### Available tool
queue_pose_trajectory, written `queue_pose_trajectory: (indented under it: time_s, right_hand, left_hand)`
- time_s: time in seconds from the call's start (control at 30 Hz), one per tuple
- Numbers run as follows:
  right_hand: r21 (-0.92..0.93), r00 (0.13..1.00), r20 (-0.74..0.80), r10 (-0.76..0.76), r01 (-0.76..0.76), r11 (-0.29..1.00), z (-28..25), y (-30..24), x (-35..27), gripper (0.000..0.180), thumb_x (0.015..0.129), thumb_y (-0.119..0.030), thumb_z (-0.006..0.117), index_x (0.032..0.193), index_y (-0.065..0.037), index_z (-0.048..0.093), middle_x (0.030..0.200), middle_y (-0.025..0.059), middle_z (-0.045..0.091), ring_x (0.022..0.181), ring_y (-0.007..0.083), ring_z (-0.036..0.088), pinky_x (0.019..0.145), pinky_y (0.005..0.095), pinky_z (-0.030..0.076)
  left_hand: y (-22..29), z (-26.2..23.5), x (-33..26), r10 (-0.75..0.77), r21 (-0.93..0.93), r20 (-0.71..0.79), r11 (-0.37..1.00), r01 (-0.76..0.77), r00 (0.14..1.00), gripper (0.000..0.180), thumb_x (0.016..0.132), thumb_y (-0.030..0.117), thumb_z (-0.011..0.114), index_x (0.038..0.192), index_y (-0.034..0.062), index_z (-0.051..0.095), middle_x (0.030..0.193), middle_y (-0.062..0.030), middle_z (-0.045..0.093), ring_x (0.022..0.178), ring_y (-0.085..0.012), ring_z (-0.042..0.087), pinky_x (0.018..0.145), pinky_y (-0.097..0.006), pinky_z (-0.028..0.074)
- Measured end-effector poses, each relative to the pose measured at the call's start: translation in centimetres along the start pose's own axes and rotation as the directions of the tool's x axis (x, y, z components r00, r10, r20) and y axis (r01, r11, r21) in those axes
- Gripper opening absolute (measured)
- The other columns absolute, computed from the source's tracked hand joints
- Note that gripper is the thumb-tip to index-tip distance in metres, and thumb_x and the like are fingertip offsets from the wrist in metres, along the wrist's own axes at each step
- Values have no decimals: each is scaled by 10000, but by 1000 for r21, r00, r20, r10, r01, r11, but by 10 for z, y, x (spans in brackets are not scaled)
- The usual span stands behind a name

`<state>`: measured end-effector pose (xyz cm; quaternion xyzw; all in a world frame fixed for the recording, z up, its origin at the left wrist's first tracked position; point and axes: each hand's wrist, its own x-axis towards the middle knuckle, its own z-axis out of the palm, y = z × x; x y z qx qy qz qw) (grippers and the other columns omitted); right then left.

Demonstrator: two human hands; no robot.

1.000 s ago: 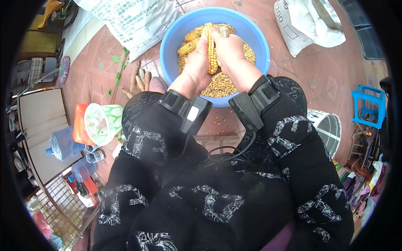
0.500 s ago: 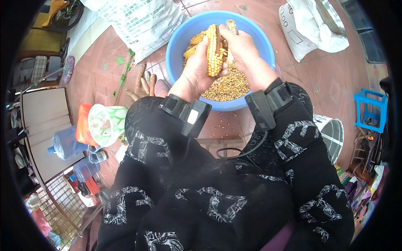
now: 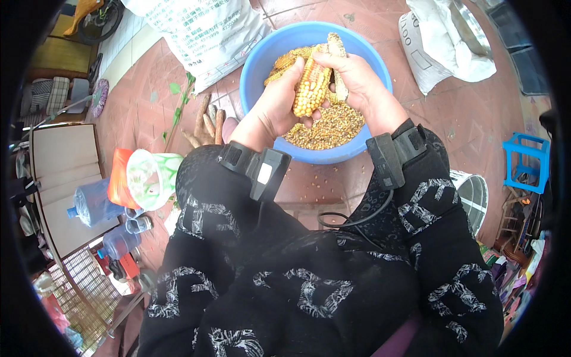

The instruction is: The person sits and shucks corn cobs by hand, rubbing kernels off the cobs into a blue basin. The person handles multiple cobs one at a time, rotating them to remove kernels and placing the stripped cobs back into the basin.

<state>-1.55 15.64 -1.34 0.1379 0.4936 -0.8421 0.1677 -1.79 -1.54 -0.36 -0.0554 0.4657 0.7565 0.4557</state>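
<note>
Over a blue basin [image 3: 321,156], my left hand [image 3: 275,112] is closed around a yellow ear of corn [image 3: 310,89], which stands tilted. A strip along the ear's upper side shows paler where kernels are gone. My right hand [image 3: 364,83] grips a bare corncob [image 3: 336,46], and its thumb presses against the ear's upper end. Some fingers of both hands are hidden behind the ear. Loose kernels [image 3: 324,132] cover the near part of the basin's bottom. More unshelled ears [image 3: 286,61] lie at its far left side.
A white printed sack [image 3: 205,41] lies left of the basin, another white sack [image 3: 437,50] right. Bare cobs [image 3: 209,124] and a leafy stem [image 3: 178,110] lie on the tiles. A green-and-white bin [image 3: 140,178] stands left; a blue stool [image 3: 526,156] and white bucket [image 3: 474,202] right.
The ear has turned in my left hand, showing a paler strip where a dark one was. Both hands have shifted slightly down and right in view, the bare cob moving with my right hand.
</note>
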Motion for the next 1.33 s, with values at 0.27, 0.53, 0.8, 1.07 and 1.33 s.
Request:
queue_pose_trajectory:
  time_s: [0.27,0.53,0.8,1.07,1.33]
  right_hand:
    - [-100,984,-135,-117,104,990,0,5,6,237,852,-127,704,1045,-2,646,953,82,670,836,175,653,727,308,533]
    - [-158,969,-187,-164,136,978,4,3,3,217,838,-129,712,1015,-16,656,938,76,666,845,172,643,743,315,522]
    - [-158,974,-172,-146,118,980,1,1,2,214,842,-142,709,1008,-21,649,928,76,667,819,171,655,706,312,534]
    - [-11,970,-188,-155,156,988,-10,-11,4,258,866,-172,694,1057,-12,628,927,89,670,813,183,672,705,318,552]
    - [-6,967,-196,-162,164,986,-8,-13,1,274,854,-170,709,1048,6,628,921,94,668,807,183,670,715,319,550]
  left_hand:
    - [-11,13,-2,248,547,-172,829,-117,953,508,974,471,508,1145,-4,571,846,-73,626,614,-149,623,456,-260,493]
    - [-12,18,0,232,464,-188,877,-122,955,494,1003,434,449,1114,-39,536,863,-124,621,568,-200,637,408,-297,493]
    - [-13,11,9,182,241,-70,957,-161,981,468,1019,421,398,1191,9,539,938,-139,639,621,-220,654,439,-300,522]
    - [-14,8,-2,83,-311,259,950,2,962,446,1005,343,432,1295,9,491,1057,-202,650,778,-221,650,603,-332,554]
    - [-22,-4,6,150,-442,387,896,41,910,439,990,340,475,1327,58,477,1114,-215,635,792,-206,633,679,-324,539]
